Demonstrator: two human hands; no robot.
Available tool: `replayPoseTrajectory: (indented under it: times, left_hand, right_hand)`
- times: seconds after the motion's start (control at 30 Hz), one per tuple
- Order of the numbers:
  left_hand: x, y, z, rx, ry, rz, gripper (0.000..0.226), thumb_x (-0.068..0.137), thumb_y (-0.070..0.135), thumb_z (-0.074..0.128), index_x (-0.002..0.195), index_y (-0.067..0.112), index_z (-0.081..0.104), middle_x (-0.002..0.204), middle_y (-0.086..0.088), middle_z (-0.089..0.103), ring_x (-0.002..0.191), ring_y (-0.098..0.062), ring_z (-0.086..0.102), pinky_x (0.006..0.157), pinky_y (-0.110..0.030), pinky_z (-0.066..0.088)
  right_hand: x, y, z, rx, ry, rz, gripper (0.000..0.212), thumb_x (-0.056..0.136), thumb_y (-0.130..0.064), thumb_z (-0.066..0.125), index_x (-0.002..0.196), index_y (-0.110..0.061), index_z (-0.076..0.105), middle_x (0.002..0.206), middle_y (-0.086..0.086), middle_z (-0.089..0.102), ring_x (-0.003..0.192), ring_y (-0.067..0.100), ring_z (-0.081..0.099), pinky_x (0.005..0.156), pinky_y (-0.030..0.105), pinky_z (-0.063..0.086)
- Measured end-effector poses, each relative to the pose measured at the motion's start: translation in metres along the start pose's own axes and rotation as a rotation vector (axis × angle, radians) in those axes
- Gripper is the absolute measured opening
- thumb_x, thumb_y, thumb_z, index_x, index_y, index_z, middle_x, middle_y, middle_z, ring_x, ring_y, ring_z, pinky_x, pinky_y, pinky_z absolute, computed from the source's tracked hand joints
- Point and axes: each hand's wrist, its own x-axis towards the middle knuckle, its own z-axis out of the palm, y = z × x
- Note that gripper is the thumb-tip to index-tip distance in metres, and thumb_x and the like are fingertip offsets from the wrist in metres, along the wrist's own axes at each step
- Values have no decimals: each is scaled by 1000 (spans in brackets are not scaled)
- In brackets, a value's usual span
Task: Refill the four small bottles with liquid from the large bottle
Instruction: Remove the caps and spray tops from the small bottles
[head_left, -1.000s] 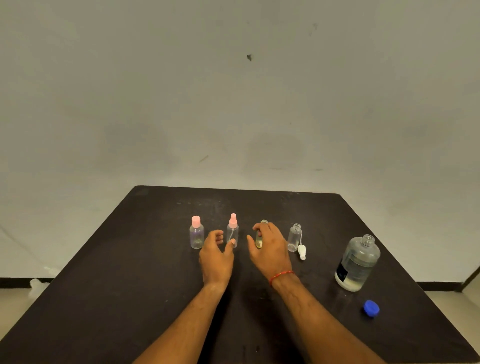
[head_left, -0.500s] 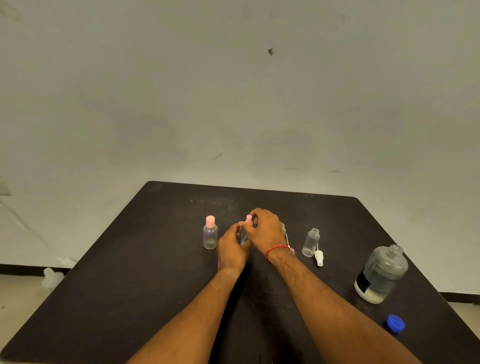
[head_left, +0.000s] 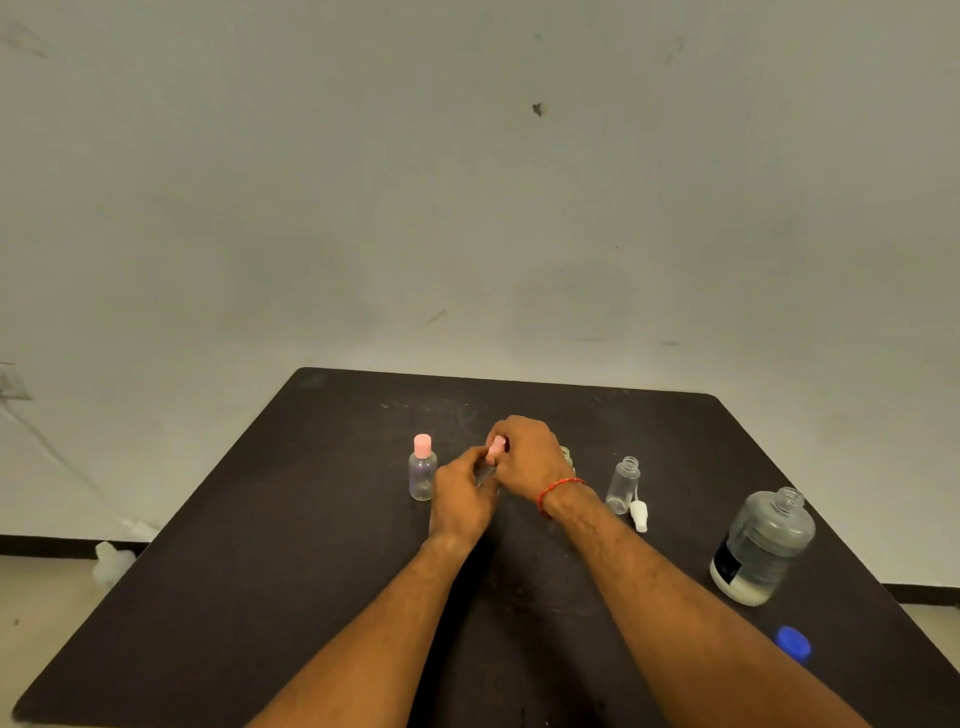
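Note:
Both hands meet at the pink-topped spray bottle (head_left: 496, 451) in the middle of the row. My left hand (head_left: 462, 499) wraps its clear body, and my right hand (head_left: 527, 457) pinches its pink spray top. A small bottle with a pink cap (head_left: 422, 467) stands just left of them. Another small bottle (head_left: 567, 457) peeks out behind my right wrist. An open small clear bottle (head_left: 622, 484) stands further right, its white spray top (head_left: 639, 515) lying beside it. The large bottle (head_left: 762, 545), uncapped and partly filled, stands at the right; its blue cap (head_left: 793, 643) lies nearer me.
Everything rests on a dark table (head_left: 260, 545) set against a plain wall. A white object (head_left: 111, 564) lies on the floor off the left edge, with a cable running to a wall socket (head_left: 13, 382).
One second ago both hands were open around the bottles, the right near the third bottle. They have since closed on the pink spray bottle, the right hand over its top.

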Motion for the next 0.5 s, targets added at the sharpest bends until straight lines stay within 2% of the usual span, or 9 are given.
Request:
replayPoseTrajectory:
  times: [0.07, 0.13, 0.2, 0.23, 0.3, 0.37, 0.43, 0.5]
  left_hand:
    - [1, 4, -3, 7, 30, 15, 21, 94, 13, 70, 114, 19, 68, 96, 14, 66, 86, -1, 63, 73, -5, 45]
    - [2, 6, -5, 16, 48, 28, 13, 95, 10, 68, 106, 15, 71, 91, 11, 68, 85, -5, 64, 76, -11, 47]
    - [2, 8, -6, -4, 66, 35, 7, 95, 6, 65, 96, 8, 71, 81, 9, 66, 75, -5, 62, 70, -13, 47]
    - [1, 10, -7, -23, 78, 25, 7, 95, 5, 65, 95, 7, 72, 80, 9, 66, 74, -4, 62, 67, -12, 47]
    - [-2, 14, -8, -45, 92, 5, 6, 95, 11, 68, 97, 14, 73, 84, 15, 68, 79, 3, 65, 66, -4, 46]
    - [-5, 17, -10, -2, 99, 22, 10, 93, 18, 74, 103, 19, 73, 88, 18, 67, 85, 6, 64, 67, 1, 44]
    - [-6, 16, -14, 29, 96, 29, 16, 90, 21, 77, 105, 19, 72, 91, 15, 67, 86, 2, 64, 70, -1, 44]
    - [-7, 16, -16, 40, 87, 22, 23, 89, 23, 77, 110, 17, 71, 96, 11, 68, 90, -4, 64, 80, -8, 46]
  right_hand:
    - [0, -2, -3, 24, -3, -36, 26, 75, -6, 71, 96, -21, 68, 101, 0, 64, 94, 19, 60, 81, 29, 52]
    - [-2, -6, -6, 80, -17, -80, 40, 77, -7, 70, 113, -23, 64, 111, 0, 63, 102, 18, 59, 91, 32, 51]
    - [-3, -11, -11, 110, 2, -69, 48, 77, -18, 72, 123, -24, 57, 113, 0, 59, 101, 16, 56, 90, 30, 50]
    - [-3, -13, -13, 99, 32, -45, 45, 76, -26, 73, 118, -24, 57, 108, -2, 59, 97, 15, 57, 84, 28, 50]
    - [-3, -16, -17, 50, 89, 17, 28, 75, -34, 75, 96, -24, 59, 93, -5, 60, 83, 13, 58, 65, 21, 45]
    - [-4, -17, -19, 38, 90, 55, 19, 77, -33, 74, 82, -24, 58, 83, -5, 63, 77, 13, 59, 57, 20, 39]
    - [-6, -19, -21, 34, 50, 29, 10, 80, -21, 71, 82, -23, 61, 86, -3, 64, 80, 15, 60, 59, 19, 41]
    - [-9, -21, -24, 64, 7, -30, 14, 81, -9, 66, 91, -19, 65, 96, 0, 64, 87, 15, 60, 70, 22, 47]
